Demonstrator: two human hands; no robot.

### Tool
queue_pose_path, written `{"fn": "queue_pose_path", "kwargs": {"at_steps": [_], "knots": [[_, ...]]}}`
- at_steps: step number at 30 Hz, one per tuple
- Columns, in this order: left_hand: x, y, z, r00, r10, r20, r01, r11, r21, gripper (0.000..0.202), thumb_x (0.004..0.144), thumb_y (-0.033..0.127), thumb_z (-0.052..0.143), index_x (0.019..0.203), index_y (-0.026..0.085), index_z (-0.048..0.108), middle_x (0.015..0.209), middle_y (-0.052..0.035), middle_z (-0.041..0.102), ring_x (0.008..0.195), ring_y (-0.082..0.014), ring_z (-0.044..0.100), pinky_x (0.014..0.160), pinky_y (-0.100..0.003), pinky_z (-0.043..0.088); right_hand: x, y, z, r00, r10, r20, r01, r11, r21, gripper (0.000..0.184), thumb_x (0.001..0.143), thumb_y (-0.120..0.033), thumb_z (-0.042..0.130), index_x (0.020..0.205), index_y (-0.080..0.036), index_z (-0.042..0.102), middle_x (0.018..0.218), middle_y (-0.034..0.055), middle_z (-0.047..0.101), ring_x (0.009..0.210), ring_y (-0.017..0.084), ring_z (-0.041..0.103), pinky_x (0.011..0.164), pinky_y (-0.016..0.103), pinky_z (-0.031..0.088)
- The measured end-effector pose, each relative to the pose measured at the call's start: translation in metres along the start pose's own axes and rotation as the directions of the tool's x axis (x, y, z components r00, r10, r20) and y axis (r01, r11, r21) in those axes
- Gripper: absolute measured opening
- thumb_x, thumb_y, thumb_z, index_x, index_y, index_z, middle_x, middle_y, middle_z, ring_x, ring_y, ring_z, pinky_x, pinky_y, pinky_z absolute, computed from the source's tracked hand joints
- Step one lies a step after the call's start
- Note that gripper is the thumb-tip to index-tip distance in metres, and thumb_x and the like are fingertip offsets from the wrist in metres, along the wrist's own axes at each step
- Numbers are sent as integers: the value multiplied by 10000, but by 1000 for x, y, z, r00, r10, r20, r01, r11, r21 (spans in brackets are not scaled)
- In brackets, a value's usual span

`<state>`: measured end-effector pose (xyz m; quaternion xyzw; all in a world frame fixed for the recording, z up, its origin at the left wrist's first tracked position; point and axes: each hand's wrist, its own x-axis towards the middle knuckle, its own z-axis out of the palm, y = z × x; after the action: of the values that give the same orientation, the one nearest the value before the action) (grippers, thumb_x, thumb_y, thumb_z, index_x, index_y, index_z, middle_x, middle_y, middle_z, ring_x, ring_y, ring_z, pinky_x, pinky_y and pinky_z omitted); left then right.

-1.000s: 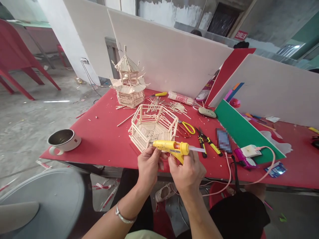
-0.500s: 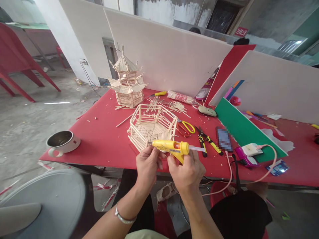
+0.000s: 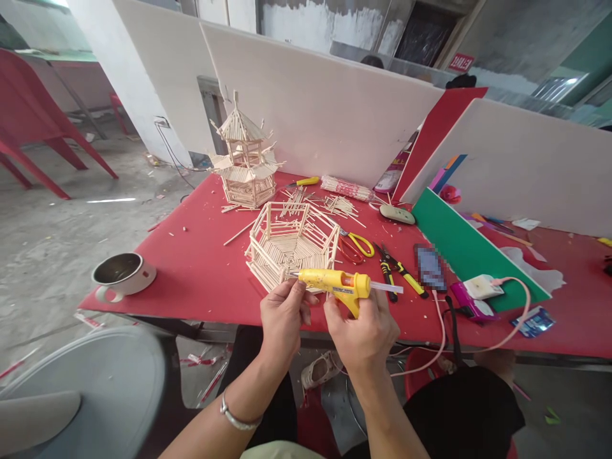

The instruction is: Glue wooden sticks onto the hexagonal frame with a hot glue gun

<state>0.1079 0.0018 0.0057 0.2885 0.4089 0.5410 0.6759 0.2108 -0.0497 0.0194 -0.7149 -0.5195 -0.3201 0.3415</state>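
My right hand (image 3: 363, 335) grips a yellow hot-glue gun (image 3: 335, 284) by its handle, nozzle pointing left, a clear glue stick poking out of its back. My left hand (image 3: 282, 315) is closed in a pinch just under the nozzle tip, on something too small to make out. Both hands hover over the near edge of the red table (image 3: 191, 268). Directly beyond the nozzle sits a hexagonal frame of thin wooden sticks (image 3: 291, 245). A finished stick pagoda (image 3: 245, 162) stands at the far left of the table.
Yellow scissors (image 3: 356, 245), yellow-handled pliers (image 3: 399, 271), a phone (image 3: 429, 266), loose sticks (image 3: 335, 204) and a corded charger (image 3: 480, 288) lie to the right. A metal bowl (image 3: 122, 273) sits at the left corner. White and green boards (image 3: 329, 108) wall the back. Red chairs (image 3: 33, 121) stand left.
The glue gun and my right hand have shifted slightly to the right. My left hand stays pinched beneath the nozzle.
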Motion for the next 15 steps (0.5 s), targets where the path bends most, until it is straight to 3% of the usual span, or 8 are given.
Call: {"fn": "queue_pose_path", "kwargs": {"at_steps": [9,15], "knots": [[0,4,6,997,-67,-43,65,997,-36,391,677,458,808,835,114,713,545,4,638,328,-32,395,319,-173,237,5,42,-26,992,-68,-109,33,954,-298,220,756,-336,708,850,-178,587,756,46,654,648,176,614,518,262,419],[-2,3,7,996,-74,-55,71,996,-54,375,675,456,809,798,120,698,544,13,630,333,-31,394,319,-174,232,10,37,-23,991,-95,-98,61,951,-303,196,752,-242,673,930,-180,617,856,53,667,676,163,623,551,263,435]]}}
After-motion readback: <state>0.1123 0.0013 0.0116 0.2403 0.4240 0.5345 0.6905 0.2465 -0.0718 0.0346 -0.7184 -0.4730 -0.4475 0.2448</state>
